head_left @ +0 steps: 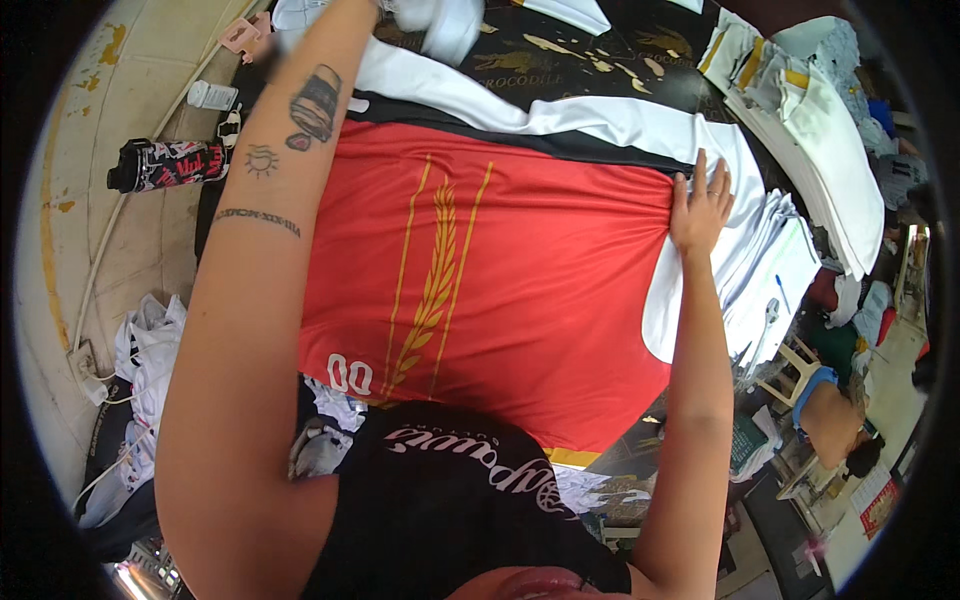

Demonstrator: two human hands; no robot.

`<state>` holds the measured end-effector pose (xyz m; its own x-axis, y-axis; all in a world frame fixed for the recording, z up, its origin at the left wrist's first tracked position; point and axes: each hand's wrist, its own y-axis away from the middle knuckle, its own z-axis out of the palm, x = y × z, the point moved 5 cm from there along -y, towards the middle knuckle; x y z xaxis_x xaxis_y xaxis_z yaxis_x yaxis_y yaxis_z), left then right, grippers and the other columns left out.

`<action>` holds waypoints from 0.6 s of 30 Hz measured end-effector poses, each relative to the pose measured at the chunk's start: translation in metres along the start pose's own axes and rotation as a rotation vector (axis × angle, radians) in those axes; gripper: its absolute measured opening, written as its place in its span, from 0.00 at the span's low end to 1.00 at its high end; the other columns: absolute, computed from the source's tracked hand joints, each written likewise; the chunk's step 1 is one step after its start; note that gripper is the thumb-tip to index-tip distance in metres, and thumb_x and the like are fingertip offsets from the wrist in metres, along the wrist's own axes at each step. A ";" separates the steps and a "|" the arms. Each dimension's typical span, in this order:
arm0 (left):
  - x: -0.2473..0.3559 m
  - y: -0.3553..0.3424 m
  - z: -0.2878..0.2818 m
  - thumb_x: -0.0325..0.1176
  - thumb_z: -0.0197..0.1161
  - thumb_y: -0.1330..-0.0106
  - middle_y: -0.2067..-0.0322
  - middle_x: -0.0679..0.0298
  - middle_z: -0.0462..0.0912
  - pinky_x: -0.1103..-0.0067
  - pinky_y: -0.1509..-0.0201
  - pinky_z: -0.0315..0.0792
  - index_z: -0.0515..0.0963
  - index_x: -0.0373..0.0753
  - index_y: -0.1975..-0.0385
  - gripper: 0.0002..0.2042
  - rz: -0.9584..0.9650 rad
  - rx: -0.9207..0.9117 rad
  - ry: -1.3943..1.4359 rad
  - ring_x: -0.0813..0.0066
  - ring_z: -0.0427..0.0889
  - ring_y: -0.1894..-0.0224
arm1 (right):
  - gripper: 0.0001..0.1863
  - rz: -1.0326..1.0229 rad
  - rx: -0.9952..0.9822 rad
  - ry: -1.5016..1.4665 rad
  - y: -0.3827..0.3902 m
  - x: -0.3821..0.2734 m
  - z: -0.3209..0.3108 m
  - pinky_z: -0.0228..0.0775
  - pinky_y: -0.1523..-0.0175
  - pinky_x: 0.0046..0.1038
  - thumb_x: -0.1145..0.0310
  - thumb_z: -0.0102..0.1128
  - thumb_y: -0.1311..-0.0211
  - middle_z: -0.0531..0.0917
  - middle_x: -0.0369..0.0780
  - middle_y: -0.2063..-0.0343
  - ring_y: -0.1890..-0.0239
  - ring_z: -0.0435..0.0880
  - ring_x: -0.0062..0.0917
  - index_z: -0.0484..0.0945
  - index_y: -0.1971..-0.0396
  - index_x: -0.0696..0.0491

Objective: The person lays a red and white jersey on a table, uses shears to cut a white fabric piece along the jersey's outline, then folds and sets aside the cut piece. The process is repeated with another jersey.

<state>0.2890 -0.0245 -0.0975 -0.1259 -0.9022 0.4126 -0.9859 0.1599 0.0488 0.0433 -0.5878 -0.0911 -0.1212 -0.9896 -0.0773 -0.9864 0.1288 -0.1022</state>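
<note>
A red jersey panel (520, 300) with gold stripes, a wheat-ear motif and white numerals lies flat on the table in front of me. It has a black band and white sleeve cloth (600, 115) along its far side. My right hand (700, 205) rests flat on its right edge where red meets white, fingers apart, and the cloth wrinkles toward it. My tattooed left arm stretches to the top edge. There my left hand (388, 7) is mostly cut off beside a bunched white cloth (445, 25); its grip is hidden.
Stacks of white cut fabric (800, 120) and sheets (775, 255) with a blue pen lie at the right. The black table (560, 65) has gold print. On the floor at the left are a patterned bottle (165, 165), a cloth pile (150, 350) and a power strip (85, 365). Another person (830, 415) is at the lower right.
</note>
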 end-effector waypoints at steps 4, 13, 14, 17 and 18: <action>-0.074 0.056 -0.147 0.53 0.57 0.26 0.44 0.53 0.81 0.64 0.39 0.73 0.79 0.37 0.44 0.25 -0.005 0.393 -0.053 0.63 0.80 0.44 | 0.34 -0.018 0.059 -0.005 0.000 0.000 0.005 0.40 0.19 0.52 0.41 0.43 0.22 0.57 0.46 0.21 0.19 0.51 0.45 0.58 0.21 0.32; -0.031 0.268 -0.220 0.49 0.58 0.26 0.34 0.54 0.72 0.58 0.30 0.63 0.76 0.42 0.38 0.23 0.032 0.494 -0.161 0.60 0.70 0.34 | 0.35 0.027 0.033 0.042 -0.006 0.001 0.008 0.37 0.19 0.52 0.39 0.41 0.23 0.54 0.48 0.20 0.19 0.50 0.46 0.54 0.20 0.32; -0.029 0.283 -0.201 0.48 0.58 0.26 0.33 0.54 0.71 0.57 0.30 0.62 0.76 0.42 0.37 0.23 0.022 0.428 -0.167 0.59 0.69 0.33 | 0.35 0.014 0.039 0.035 -0.006 0.001 0.008 0.37 0.19 0.52 0.39 0.41 0.23 0.54 0.48 0.20 0.19 0.49 0.46 0.54 0.20 0.32; -0.022 0.316 -0.125 0.47 0.58 0.26 0.30 0.55 0.68 0.55 0.27 0.59 0.75 0.44 0.35 0.23 -0.046 0.190 -0.147 0.58 0.66 0.30 | 0.36 0.018 0.017 0.039 -0.006 0.003 0.011 0.37 0.19 0.53 0.38 0.41 0.23 0.54 0.48 0.20 0.19 0.49 0.46 0.54 0.20 0.32; -0.016 0.318 -0.100 0.46 0.58 0.26 0.29 0.55 0.66 0.54 0.26 0.58 0.75 0.45 0.35 0.23 -0.059 0.148 -0.136 0.58 0.65 0.28 | 0.36 0.006 0.042 0.029 -0.005 0.003 0.011 0.37 0.19 0.53 0.38 0.41 0.23 0.54 0.48 0.20 0.19 0.49 0.47 0.54 0.20 0.31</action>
<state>-0.0114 0.0806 0.0020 -0.0715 -0.9557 0.2855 -0.9962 0.0539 -0.0690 0.0488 -0.5903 -0.1013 -0.1308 -0.9902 -0.0494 -0.9801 0.1366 -0.1439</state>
